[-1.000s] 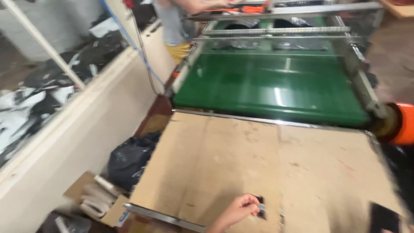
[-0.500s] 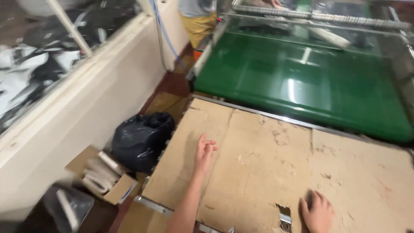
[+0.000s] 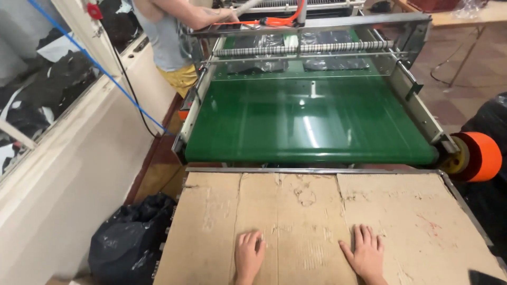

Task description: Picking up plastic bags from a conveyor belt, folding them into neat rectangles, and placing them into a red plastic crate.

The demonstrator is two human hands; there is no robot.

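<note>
Cardboard sheet [image 3: 327, 221]: brown, corrugated, laid flat over the bench and covering nearly all of it, directly below the near end of the green conveyor belt [image 3: 311, 121]. It shows fold creases running front to back, scuffed and torn patches in the top paper layer near the middle, and faint reddish marks toward the right. A thin metal edge of the bench [image 3: 317, 170] shows along its far side.

Left hand [image 3: 248, 257]: palm down on the sheet, fingers [image 3: 252, 241] extended and close together, gripping nothing.

Right hand [image 3: 365, 256]: likewise flat on the sheet, fingers [image 3: 364, 236] spread a little wider, holding nothing. The two hands lie well apart, either side of a crease.

Judgement on the work shown (pressing the sheet flat): even downward pressure from both palms, kept clear of the torn patches, would serve best; pushing sideways could buckle the creases or shift the sheet off the bench edge.

Surroundings: an orange roller [image 3: 478, 157] sits at the belt's right end. A black plastic bag [image 3: 129, 240] lies on the floor left of the bench. Another person [image 3: 171, 37] stands at the far left of the machine, one arm resting on its frame.
</note>
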